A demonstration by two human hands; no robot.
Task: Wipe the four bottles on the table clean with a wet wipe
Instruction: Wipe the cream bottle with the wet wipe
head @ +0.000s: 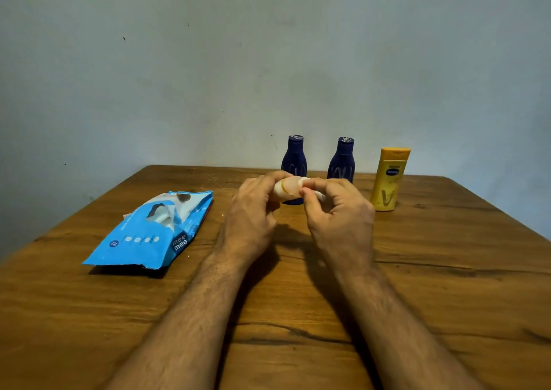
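Note:
My left hand (pixel 253 207) grips a small pale bottle (pixel 290 187) held on its side above the table, mostly hidden by fingers. My right hand (pixel 335 210) pinches a white wet wipe (pixel 319 194) against the bottle's right end. Behind my hands stand two dark blue bottles: one (pixel 294 158) partly hidden by my fingers, the other (pixel 342 163) just right of it. A yellow bottle (pixel 387 181) stands upright further right.
A blue and white wet wipe pack (pixel 149 231) lies open on the wooden table (pixel 298 315) to the left of my left forearm. A plain wall rises right behind the table's far edge.

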